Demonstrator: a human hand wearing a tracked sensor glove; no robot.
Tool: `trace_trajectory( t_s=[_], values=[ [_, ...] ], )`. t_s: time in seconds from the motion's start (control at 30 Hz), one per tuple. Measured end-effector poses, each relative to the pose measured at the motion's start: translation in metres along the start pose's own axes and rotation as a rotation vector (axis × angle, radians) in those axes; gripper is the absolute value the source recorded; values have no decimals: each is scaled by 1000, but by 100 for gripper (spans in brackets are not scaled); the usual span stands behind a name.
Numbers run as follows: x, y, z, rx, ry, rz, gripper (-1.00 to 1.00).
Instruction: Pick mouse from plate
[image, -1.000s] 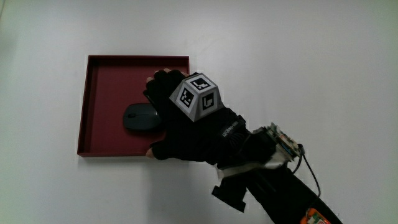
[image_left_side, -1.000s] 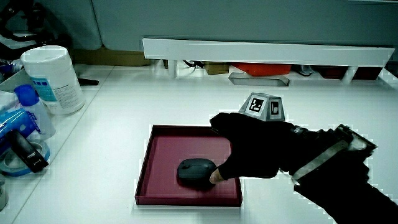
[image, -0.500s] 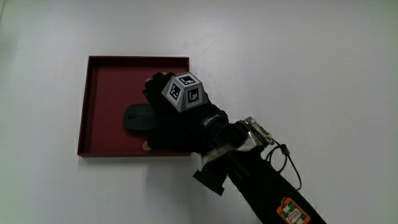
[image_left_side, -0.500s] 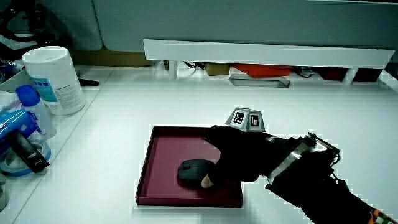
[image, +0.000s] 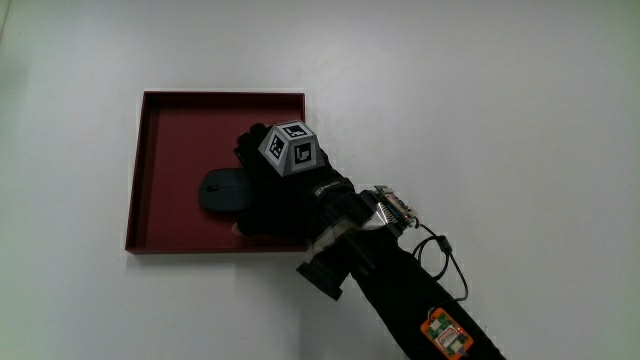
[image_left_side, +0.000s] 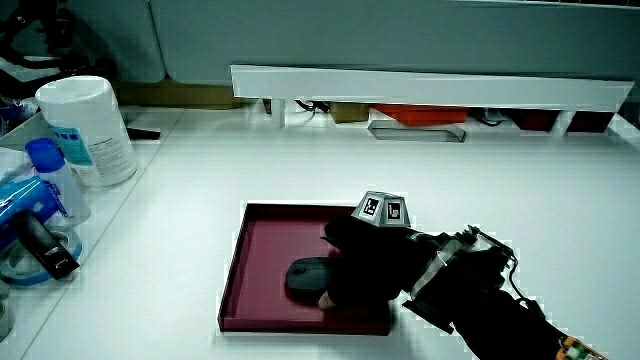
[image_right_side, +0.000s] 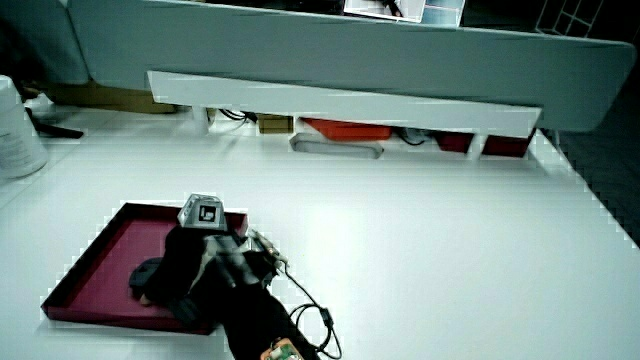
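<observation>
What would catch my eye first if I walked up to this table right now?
Probably the black gloved hand with a small patterned cube on its back, reaching into a dark red square plate on the white table. In the plate lies a dark grey mouse, with the hand resting against it. In a side view, a white tub and a blue-capped bottle stand at the table's edge.

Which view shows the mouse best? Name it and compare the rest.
The main view: looking straight down, the mouse lies on the dark red plate with about half showing clear of the hand. In both side views the mouse appears as a low dark shape, partly covered by the hand.
</observation>
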Motion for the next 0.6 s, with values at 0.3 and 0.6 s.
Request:
trace_trajectory(
  t_s=[0.3, 0.6],
  values=[
    [-7, 1, -3, 24, -15, 18, 17],
    [-10, 5, -7, 30, -38, 14, 57]
  ],
)
